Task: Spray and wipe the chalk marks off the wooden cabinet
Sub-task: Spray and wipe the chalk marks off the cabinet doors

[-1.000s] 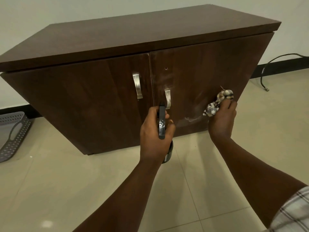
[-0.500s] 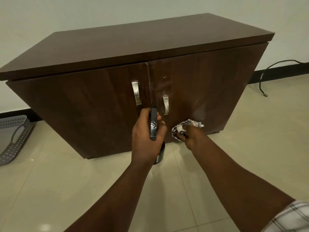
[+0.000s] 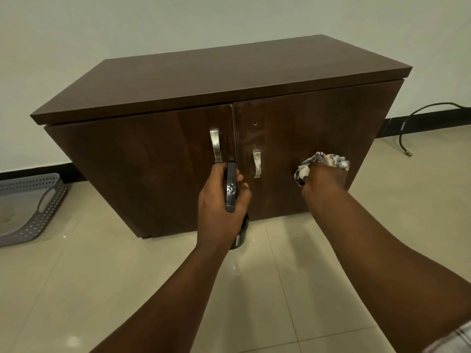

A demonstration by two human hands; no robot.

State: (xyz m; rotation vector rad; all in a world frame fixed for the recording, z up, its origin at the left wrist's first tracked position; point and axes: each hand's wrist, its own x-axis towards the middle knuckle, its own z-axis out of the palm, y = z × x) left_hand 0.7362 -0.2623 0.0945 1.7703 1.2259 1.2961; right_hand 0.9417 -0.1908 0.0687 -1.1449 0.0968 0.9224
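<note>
From the head view, the dark wooden cabinet (image 3: 204, 80) stands on the tiled floor (image 3: 76, 289) against the wall, with a faint whitish chalk haze on its right door (image 3: 305, 128) near the handle (image 3: 257, 164). The left hand (image 3: 221, 202) grips a black spray bottle (image 3: 231, 189); its label is unreadable. The right hand (image 3: 321, 182) presses a crumpled patterned cloth (image 3: 323, 163) against that door.
</note>
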